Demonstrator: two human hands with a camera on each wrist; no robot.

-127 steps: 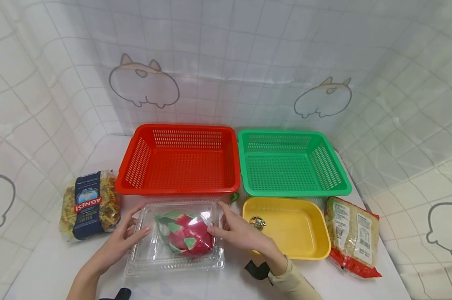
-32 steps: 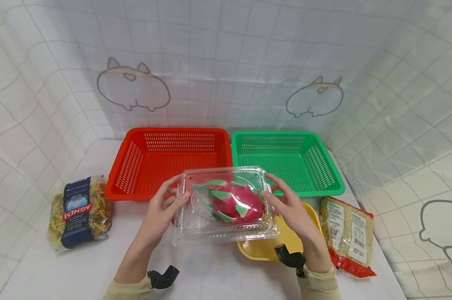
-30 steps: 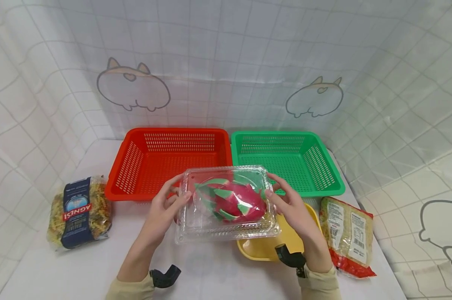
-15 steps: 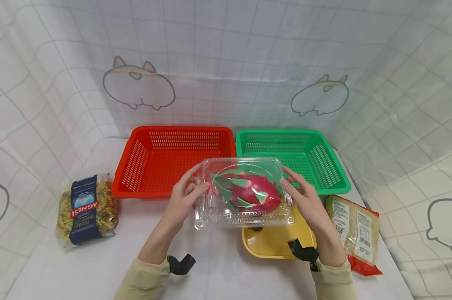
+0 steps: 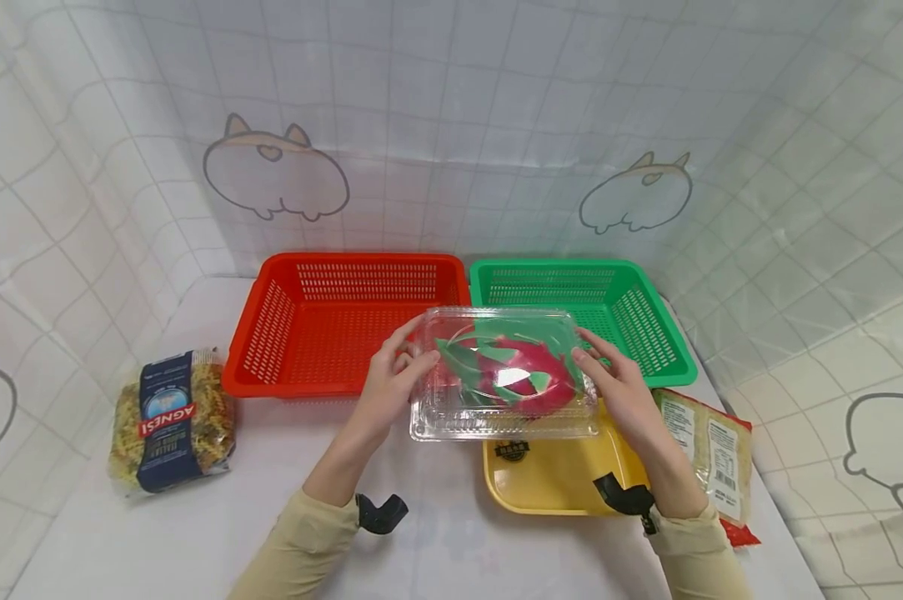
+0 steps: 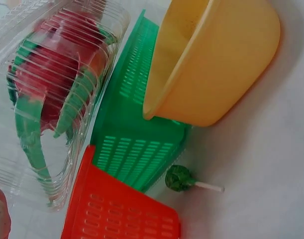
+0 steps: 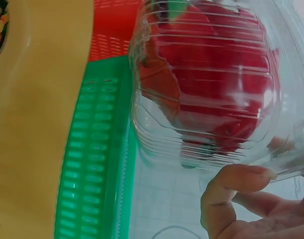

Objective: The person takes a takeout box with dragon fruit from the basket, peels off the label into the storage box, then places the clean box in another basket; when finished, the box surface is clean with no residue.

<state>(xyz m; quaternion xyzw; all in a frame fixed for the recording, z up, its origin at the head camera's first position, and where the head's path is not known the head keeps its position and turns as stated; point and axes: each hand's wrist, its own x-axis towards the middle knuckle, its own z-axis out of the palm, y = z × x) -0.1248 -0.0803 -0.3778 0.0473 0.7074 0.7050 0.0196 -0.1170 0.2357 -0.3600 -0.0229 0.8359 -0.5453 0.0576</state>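
A clear plastic clamshell box [image 5: 451, 412] with a pink and green dragon fruit [image 5: 529, 375] inside is held up between both hands. My left hand [image 5: 388, 379] grips its left side, thumb on the lid. On the opposite side my right hand [image 5: 622, 385] grips the edge the same way, and its curled fingers show under the rim in the right wrist view. The box overlaps the near edges of the red basket [image 5: 271, 387] and green basket [image 5: 674, 367] and the back of the yellow tub [image 5: 564, 483] in the head view.
At the left lies a bag of pasta [image 5: 172, 421], at the right a bag of pale grains [image 5: 721, 454]. A green lollipop [image 6: 178, 178] lies on the white table by the baskets. A grid-patterned curtain [image 5: 451, 150] closes off the back and sides.
Both hands have taken the clamshell box up from the table and moved it rightward and away from me. It has gone a little further right in the last half second.
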